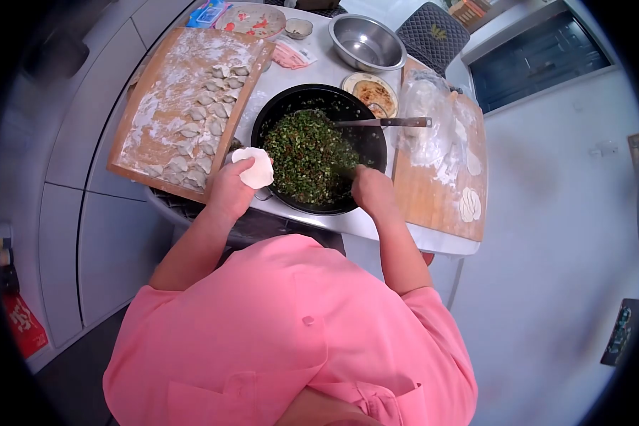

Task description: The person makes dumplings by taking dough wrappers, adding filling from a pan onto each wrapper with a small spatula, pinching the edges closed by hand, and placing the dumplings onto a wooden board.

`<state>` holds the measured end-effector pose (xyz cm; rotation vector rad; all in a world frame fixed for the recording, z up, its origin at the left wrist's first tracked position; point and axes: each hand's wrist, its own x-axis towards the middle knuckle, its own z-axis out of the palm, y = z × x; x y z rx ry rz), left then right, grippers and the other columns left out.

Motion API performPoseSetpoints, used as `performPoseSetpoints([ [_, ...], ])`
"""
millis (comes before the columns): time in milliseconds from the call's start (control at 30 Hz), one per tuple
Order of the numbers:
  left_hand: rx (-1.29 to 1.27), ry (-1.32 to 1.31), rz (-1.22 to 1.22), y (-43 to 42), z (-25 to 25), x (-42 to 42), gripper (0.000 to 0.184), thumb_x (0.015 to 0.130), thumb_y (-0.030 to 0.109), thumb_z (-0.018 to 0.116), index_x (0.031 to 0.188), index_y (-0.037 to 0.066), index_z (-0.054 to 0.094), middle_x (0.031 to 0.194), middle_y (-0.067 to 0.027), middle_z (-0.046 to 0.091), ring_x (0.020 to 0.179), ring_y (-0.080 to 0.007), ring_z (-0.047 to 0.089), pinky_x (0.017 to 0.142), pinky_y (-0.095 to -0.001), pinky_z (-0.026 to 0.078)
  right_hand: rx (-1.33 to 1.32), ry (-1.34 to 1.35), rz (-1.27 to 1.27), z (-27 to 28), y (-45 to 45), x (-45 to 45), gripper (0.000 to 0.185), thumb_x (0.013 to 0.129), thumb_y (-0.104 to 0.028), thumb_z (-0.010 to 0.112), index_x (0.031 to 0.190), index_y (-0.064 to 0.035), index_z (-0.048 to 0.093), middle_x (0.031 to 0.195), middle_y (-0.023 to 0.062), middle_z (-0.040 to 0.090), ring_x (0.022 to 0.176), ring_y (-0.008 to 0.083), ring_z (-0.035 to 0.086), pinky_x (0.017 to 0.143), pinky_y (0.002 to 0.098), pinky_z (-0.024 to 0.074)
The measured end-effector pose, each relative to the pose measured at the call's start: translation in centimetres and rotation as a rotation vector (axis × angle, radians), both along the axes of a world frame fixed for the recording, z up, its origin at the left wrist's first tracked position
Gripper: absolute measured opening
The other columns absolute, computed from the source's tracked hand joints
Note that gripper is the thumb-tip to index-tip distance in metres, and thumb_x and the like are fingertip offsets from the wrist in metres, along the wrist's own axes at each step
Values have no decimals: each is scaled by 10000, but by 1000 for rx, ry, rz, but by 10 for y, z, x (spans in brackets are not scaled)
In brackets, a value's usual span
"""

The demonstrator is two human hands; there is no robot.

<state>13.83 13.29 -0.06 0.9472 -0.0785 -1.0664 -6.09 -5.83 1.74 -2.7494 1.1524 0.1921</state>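
Note:
My left hand (229,190) holds a round white dumpling wrapper (254,169), its thumb lying over the wrapper's edge, at the near left rim of a big black pot (371,145). Chopped green filling with brown bits (309,153) lies in the pot. At the pot's right rim, my right hand (373,190) is closed. Whatever it grips is blurred and points into the filling. A knife-like utensil with a dark handle (405,122) rests across the far right rim. Folded dumplings (209,117) stand in rows on the floured wooden board (153,92) to the left.
On the right, a second wooden board (426,202) bears a plastic bag (427,113) and several flat wrappers (470,204). Behind the pot are a steel bowl (366,42) and a plate with a browned flatbread (373,94). A patterned tray (252,20) and a small bowl (299,28) stand farther back.

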Motion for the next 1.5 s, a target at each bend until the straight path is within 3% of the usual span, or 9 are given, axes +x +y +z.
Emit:
performPoseSetpoints([
  [267,-14,111,-26,-5,-4,-4,337,874,59,400,1182,-77,410,1111,-202,537,1028,-312,558,886,-416,447,551,-281,-217,-44,5,22,215,806,-200,558,919,-51,662,839,191,639,854,346,614,771,411,463],
  [500,85,190,88,-9,16,-16,349,908,106,372,1200,-85,384,1127,-218,530,1045,-312,553,908,-415,437,942,-523,-360,-50,2,22,164,822,-154,563,822,-12,644,606,27,559,539,84,490,521,237,380],
  [733,170,40,-58,-22,1,-22,339,928,144,384,1190,-71,377,1140,-217,517,1027,-318,561,906,-424,440,989,-644,-389,-32,3,22,151,826,-149,568,844,-21,646,614,4,566,535,92,495,498,244,378],
  [867,57,-148,-118,-46,-47,-23,348,945,201,368,1200,-35,394,1148,-189,516,1046,-302,544,907,-464,427,820,-686,-302,-10,12,23,157,840,-168,563,866,-37,646,616,22,569,525,116,495,507,275,396],
  [933,-73,-18,-92,-59,-50,-23,373,860,211,490,1147,-24,450,1094,-179,554,1008,-294,563,869,-422,444,712,-695,-250,-1,23,26,149,842,-168,563,882,-51,647,636,38,582,527,142,510,509,297,412],
  [1000,-202,113,-68,-74,-51,-24,409,775,221,612,1093,-13,505,1039,-168,592,970,-286,583,830,-380,461,51,-695,94,9,39,29,148,837,-153,561,945,-90,641,678,66,571,584,221,548,534,351,445],
  [1033,-265,177,-55,-80,-50,-24,431,733,226,673,1067,-8,533,1012,-163,611,951,-282,593,811,-359,470,-31,-599,126,18,46,29,238,797,-106,569,1025,-129,631,733,69,545,680,263,559,554,372,467],
  [1167,-256,166,-56,-88,-38,-14,387,794,260,574,1079,5,520,1042,-156,594,973,-281,576,834,-386,454,-240,-564,233,14,62,30,426,737,-33,578,1130,-190,620,772,38,526,706,211,558,532,337,468],
  [1500,-112,-150,-11,-80,-16,7,385,948,345,327,1112,36,488,1116,-140,551,1027,-279,535,891,-455,417,-141,-562,254,20,58,15,425,743,-14,566,1133,-179,610,763,42,518,704,210,553,535,343,456],
])
